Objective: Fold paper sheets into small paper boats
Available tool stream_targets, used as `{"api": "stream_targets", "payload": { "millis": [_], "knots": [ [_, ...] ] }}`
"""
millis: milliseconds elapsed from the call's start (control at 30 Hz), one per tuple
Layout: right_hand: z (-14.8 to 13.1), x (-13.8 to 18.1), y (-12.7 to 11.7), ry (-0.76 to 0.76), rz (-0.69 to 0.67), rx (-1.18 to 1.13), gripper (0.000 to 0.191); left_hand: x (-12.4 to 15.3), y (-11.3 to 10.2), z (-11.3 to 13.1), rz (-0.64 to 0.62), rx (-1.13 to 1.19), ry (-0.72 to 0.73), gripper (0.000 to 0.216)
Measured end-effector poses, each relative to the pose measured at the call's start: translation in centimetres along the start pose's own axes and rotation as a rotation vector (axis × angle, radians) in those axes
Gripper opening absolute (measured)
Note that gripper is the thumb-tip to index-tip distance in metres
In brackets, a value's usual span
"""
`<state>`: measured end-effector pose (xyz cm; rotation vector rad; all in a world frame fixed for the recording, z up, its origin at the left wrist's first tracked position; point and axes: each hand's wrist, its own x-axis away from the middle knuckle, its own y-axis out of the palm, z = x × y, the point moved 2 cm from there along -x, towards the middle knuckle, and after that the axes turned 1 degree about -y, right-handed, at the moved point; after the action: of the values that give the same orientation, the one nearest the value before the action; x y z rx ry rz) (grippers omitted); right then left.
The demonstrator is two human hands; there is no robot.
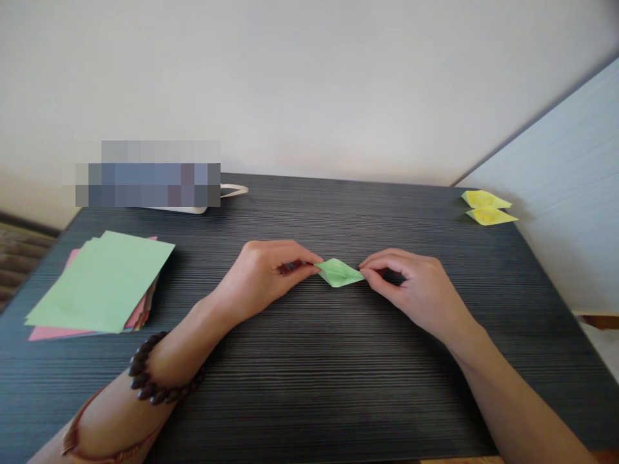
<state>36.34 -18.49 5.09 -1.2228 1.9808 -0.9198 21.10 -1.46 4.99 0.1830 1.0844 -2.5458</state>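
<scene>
A small green folded paper (338, 273), shaped like a narrow diamond, is held just above the middle of the dark table or resting on it; I cannot tell which. My left hand (264, 274) pinches its left tip between thumb and fingers. At the opposite tip, the thumb and forefinger of my right hand (411, 283) are closed on the paper. A faint crease runs along its upper face. Beaded and cord bracelets circle my left forearm.
To the left lies a fanned stack of coloured paper sheets (104, 283), green on top. Two yellow folded papers (488, 207) sit at the back right. A partly blurred-out white-based object (169, 207) stands at the back left of the dark grained table (333, 386), against the wall.
</scene>
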Motion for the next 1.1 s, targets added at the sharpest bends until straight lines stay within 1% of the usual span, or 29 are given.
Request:
{"api": "stream_targets", "payload": {
  "millis": [67,167,367,500,667,833,1100],
  "knots": [
    [-0.06,0.07,-0.01,-0.018,-0.002,0.040,0.011,0.00,0.01,-0.03,-0.002,-0.005,0.001,0.012],
    [0.00,0.21,-0.06,-0.024,-0.039,0.065,0.012,0.04,0.01,-0.04,-0.006,-0.017,0.010,0.011],
    [0.17,0.51,0.05,-0.074,-0.095,0.098,0.019,0.14,0.02,0.23,0.013,-0.055,0.085,0.011],
    [0.01,0.63,0.20,-0.090,-0.084,0.147,0.019,0.18,0.17,0.56,0.031,-0.066,0.155,0.011],
    [-0.35,0.46,0.14,-0.075,-0.053,0.131,0.016,0.23,0.38,0.67,0.053,-0.069,0.176,0.012],
    [-0.59,0.32,-0.02,-0.055,-0.027,0.109,0.014,0.30,0.36,0.56,0.033,-0.056,0.142,0.012],
    [-0.49,0.35,-0.09,0.007,0.002,0.077,0.014,0.17,0.19,0.68,-0.026,-0.008,0.007,0.013]
  ]
}}
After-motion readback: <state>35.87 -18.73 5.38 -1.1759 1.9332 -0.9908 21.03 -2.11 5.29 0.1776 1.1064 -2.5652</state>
